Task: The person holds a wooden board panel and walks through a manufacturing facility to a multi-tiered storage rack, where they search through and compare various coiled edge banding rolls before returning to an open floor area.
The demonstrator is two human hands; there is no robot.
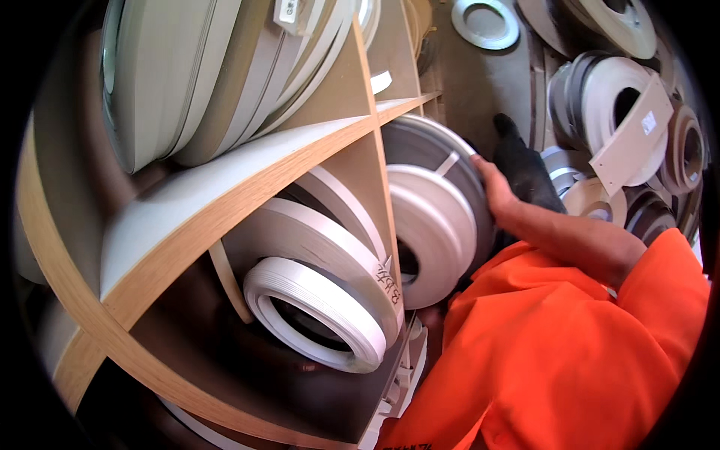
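My right hand (496, 193) is at the outer rim of a large grey roll of edge banding (472, 176), its fingers against the roll's side and partly hidden. The roll stands upright at the mouth of a shelf compartment, and a short pale strip crosses its face. In front of it, smaller cream-white rolls (435, 225) lean together, overlapping the grey one. I cannot make out my left hand; below the rolls, the orange shirt and shadow cover the area.
A wooden shelf unit (247, 195) with light-edged boards fills the left. A white roll (315, 315) lies tilted in the lower compartment, and large rolls (202, 75) stand above. More rolls (615, 97) and a pale board (634, 139) lie at right. A white ring-shaped roll (486, 24) is on the floor.
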